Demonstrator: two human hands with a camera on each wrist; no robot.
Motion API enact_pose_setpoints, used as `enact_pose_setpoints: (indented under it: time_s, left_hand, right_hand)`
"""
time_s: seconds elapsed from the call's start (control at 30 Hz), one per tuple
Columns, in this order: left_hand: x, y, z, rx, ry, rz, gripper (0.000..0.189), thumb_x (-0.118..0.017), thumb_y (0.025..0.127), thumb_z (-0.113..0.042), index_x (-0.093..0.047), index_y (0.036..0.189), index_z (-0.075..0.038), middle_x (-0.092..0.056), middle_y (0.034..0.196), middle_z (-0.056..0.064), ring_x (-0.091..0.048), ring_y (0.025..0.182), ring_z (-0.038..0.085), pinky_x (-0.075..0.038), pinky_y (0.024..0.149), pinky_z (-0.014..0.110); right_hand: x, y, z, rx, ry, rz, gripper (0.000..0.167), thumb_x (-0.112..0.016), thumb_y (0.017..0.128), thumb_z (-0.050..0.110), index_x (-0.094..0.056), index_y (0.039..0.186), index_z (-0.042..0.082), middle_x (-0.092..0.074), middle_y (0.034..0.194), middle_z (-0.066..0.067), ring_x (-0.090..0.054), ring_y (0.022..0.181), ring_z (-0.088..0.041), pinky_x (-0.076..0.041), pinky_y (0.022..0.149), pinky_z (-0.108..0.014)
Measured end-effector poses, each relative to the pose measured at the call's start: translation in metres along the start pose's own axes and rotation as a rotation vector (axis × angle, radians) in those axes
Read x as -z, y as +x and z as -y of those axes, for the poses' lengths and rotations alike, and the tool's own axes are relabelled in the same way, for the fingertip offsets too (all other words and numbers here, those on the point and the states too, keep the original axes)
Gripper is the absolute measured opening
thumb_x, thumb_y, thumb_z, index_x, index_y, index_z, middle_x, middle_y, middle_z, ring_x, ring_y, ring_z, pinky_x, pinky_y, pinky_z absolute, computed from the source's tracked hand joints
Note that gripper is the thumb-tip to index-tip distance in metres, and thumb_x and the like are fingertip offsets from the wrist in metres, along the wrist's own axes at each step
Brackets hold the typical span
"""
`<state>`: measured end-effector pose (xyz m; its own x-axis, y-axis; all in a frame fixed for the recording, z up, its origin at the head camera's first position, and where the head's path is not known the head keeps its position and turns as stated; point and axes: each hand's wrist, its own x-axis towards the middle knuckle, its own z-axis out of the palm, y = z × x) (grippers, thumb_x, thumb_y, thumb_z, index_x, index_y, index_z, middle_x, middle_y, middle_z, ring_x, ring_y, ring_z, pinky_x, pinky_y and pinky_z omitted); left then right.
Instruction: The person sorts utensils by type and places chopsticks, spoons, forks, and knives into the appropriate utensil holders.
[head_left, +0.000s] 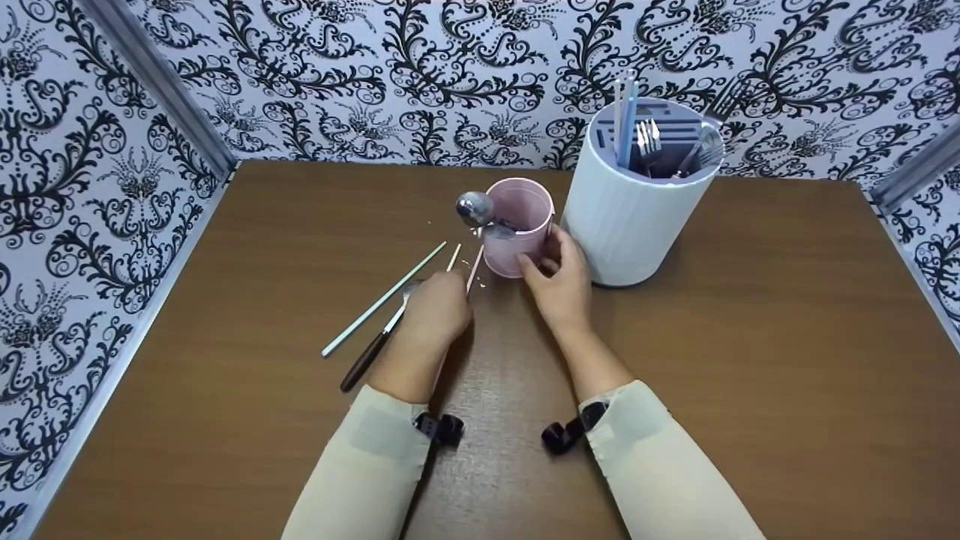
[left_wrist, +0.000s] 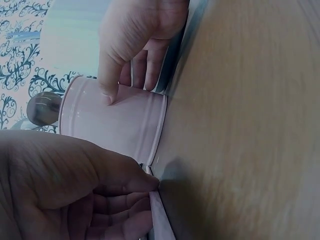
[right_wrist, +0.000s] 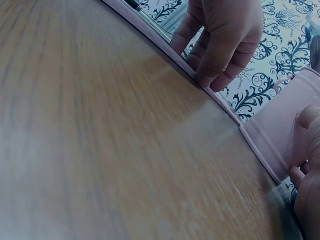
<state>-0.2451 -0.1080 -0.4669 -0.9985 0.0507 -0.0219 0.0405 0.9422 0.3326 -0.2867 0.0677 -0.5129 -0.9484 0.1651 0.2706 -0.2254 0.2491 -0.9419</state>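
Observation:
My left hand [head_left: 439, 304] pinches a pink chopstick [head_left: 475, 268] between thumb and fingers, low at the tabletop; the left wrist view shows the chopstick [left_wrist: 159, 215] in the grip. With thumb and fingers around its right side, my right hand [head_left: 562, 289] holds a small pink bucket-like cup [head_left: 517, 259] upright on the table. A metal spoon [head_left: 474, 208] leans out over the cup's left rim. Left of my left hand lie a pale green chopstick [head_left: 382, 298] and a dark-handled utensil [head_left: 365, 361], its head partly hidden. A yellowish chopstick [head_left: 454, 256] sticks out beyond the left hand.
Close to the right of my right hand stands a tall white utensil holder [head_left: 630, 217], with chopsticks [head_left: 625, 124], forks [head_left: 648, 137] and other cutlery in its slotted top. Patterned wall panels [head_left: 480, 90] border the wooden table [head_left: 750, 360] at the back and sides.

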Motion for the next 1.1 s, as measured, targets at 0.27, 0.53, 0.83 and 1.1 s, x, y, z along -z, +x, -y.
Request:
enact_pose_setpoints:
  time_s: [0.27, 0.53, 0.83, 1.1]
  left_hand:
    - [-0.001, 0.003, 0.003, 0.004, -0.027, 0.053, 0.012, -0.064, 0.084, -0.003, -0.073, 0.090, 0.002, -0.077, 0.098, 0.024, -0.075, 0.091, 0.043, -0.061, 0.078, 0.057]
    - [-0.003, 0.004, 0.005, -0.014, -0.066, 0.074, 0.012, -0.071, 0.078, -0.007, -0.072, 0.084, 0.003, -0.076, 0.093, 0.025, -0.073, 0.082, 0.041, -0.060, 0.074, 0.056]
    - [-0.002, 0.005, 0.006, 0.002, -0.092, 0.090, 0.015, -0.073, 0.077, -0.011, -0.072, 0.084, 0.003, -0.075, 0.096, 0.024, -0.072, 0.084, 0.039, -0.060, 0.079, 0.054]
    - [-0.004, 0.006, 0.009, 0.013, -0.157, 0.067, 0.018, -0.073, 0.076, -0.011, -0.071, 0.087, 0.002, -0.074, 0.096, 0.023, -0.067, 0.079, 0.035, -0.059, 0.078, 0.053]
  right_hand:
    - [0.000, 0.001, 0.000, -0.007, -0.006, 0.004, 0.066, -0.080, 0.088, 0.008, -0.051, 0.145, -0.007, -0.058, 0.141, -0.026, -0.058, 0.131, -0.034, -0.055, 0.107, -0.042]
    - [0.000, 0.000, 0.000, -0.023, -0.008, 0.000, 0.065, -0.079, 0.089, 0.007, -0.051, 0.145, -0.006, -0.057, 0.143, -0.024, -0.057, 0.132, -0.033, -0.055, 0.107, -0.041]
    - [0.003, -0.003, 0.002, 0.003, -0.001, 0.001, 0.064, -0.079, 0.090, 0.009, -0.052, 0.146, -0.005, -0.060, 0.138, -0.024, -0.059, 0.128, -0.033, -0.056, 0.105, -0.041]
    - [0.009, -0.010, 0.005, 0.017, -0.022, -0.005, 0.064, -0.081, 0.089, 0.011, -0.053, 0.145, -0.002, -0.060, 0.135, -0.024, -0.061, 0.125, -0.036, -0.059, 0.101, -0.045]
